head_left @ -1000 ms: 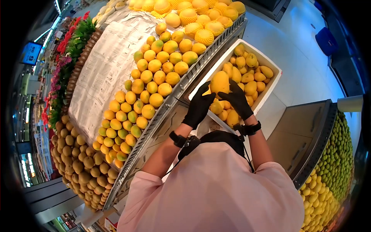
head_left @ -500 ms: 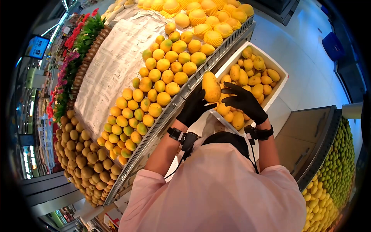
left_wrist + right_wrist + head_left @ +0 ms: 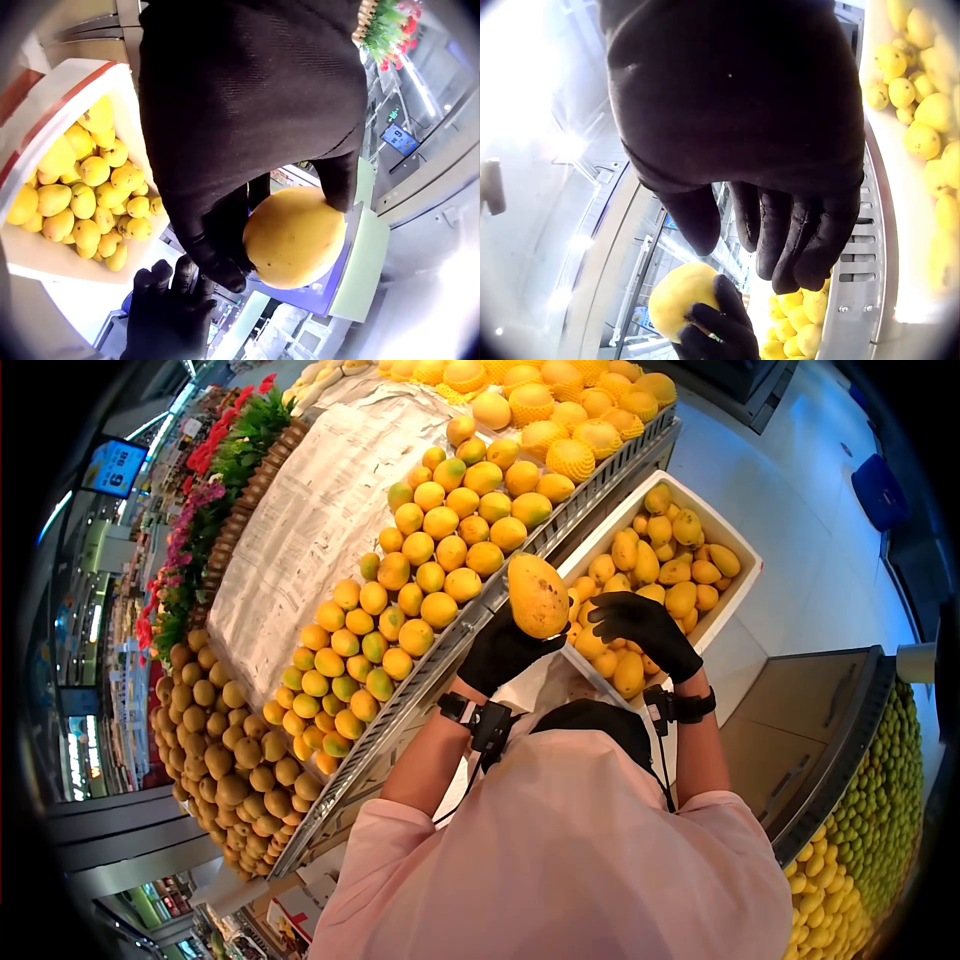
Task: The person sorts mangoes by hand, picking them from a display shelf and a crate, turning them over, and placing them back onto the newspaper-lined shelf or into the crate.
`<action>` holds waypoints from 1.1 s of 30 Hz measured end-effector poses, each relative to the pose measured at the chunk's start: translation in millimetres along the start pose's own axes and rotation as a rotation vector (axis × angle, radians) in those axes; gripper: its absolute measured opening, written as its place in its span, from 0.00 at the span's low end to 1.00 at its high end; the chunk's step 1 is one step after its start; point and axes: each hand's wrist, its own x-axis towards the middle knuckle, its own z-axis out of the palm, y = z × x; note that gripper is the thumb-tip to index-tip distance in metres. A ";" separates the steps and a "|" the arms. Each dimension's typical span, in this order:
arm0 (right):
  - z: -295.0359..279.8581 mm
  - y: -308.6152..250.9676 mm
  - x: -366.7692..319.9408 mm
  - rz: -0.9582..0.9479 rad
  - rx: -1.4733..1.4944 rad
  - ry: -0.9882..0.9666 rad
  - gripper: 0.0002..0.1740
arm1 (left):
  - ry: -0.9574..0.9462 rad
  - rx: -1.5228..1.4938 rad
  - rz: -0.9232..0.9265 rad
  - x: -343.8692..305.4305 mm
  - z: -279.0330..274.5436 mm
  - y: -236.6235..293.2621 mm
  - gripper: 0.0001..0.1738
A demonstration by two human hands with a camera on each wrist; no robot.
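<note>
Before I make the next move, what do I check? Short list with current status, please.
1. Mango secure: ok, gripped by the left hand, fingers and thumb around it.
2. Right hand free: ok, it holds nothing and is apart from the mango.
3. Mango skin unmarked: not ok, dark spots show in the head view.
4. White box upright: ok, open side up, with more mangoes in it.
5. Gap between the held mango and the metal rail: cannot tell, the head view looks down on both.
6. Mango firmness: cannot tell from pictures.
</note>
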 end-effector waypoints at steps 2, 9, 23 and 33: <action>2.8 -2.5 -0.4 0.020 0.007 -0.007 0.19 | -0.076 -0.211 -0.126 -0.9 2.2 -9.4 0.30; 1.8 1.1 4.5 0.045 -0.043 0.006 0.18 | 0.000 -1.604 -0.536 -14.4 4.8 -32.7 0.36; 12.5 20.4 19.0 0.058 -0.080 0.114 0.19 | 0.278 -0.678 -0.440 -27.0 -105.4 -105.0 0.33; 30.6 25.0 29.5 0.085 -0.058 0.199 0.17 | 0.433 -0.260 -0.321 -4.0 -189.0 -182.7 0.40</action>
